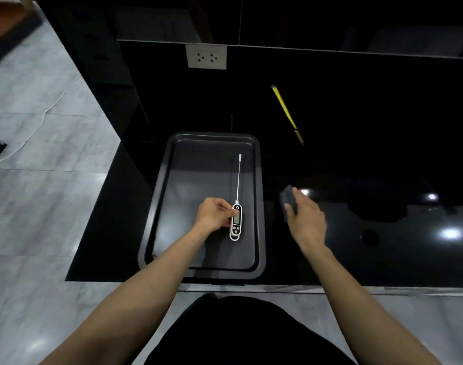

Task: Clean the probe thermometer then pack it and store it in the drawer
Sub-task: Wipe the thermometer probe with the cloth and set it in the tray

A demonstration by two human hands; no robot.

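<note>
Probe thermometer point(236, 219) lies in black baking tray point(156, 206) on glossy black tabletop point(357, 159), probe pointing away from the person, display end nearest. Left hand point(214, 214) grip pinches the thermometer's body at its left edge. Right hand point(305, 219) hovers right of the tray, fingers curled round a small dark pad point(288, 197), blurred. Yellow tube point(287, 111) lies farther back. Wall socket point(206, 56) behind.
</note>
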